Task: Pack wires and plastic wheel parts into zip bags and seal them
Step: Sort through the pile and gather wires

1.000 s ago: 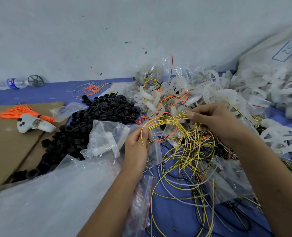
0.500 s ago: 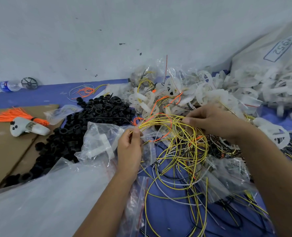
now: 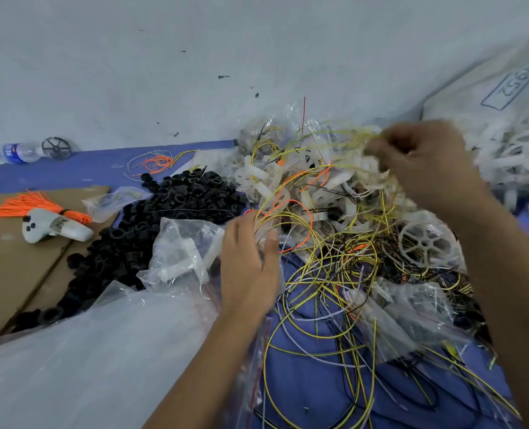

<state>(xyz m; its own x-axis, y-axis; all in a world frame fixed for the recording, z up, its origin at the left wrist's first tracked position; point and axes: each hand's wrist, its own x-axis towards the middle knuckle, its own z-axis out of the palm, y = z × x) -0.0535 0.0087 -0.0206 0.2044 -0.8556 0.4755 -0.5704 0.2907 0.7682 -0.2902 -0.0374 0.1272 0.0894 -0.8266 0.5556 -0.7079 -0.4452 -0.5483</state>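
Right hand (image 3: 418, 168) is up high, its grip curled tight round a bunch of yellow wires (image 3: 328, 243), dragging strands up out of the tangle. It's blurred, so exactly how many fingers pinch I can't tell. Left hand (image 3: 247, 261) sits lower with fingers fairly straight, thumb apart, pressed against the near loops of the same bundle; whether it truly pinches a strand I cannot tell.

The wires sprawl across the blue surface between the hands, snagged among white plastic wheels (image 3: 424, 246) and crumpled zip bags (image 3: 182, 252). Left of that, a heap of black rings (image 3: 151, 224); further out, cardboard (image 3: 6, 274) carrying an orange wire bundle (image 3: 24, 205) and a white controller (image 3: 52, 227). A water bottle (image 3: 18, 151) lies by the wall.

To my eye this is the separating step. Best done slowly: steady the loops low, lift from above, let the knots slide free rather than yank, or wheels and bags will come along too.
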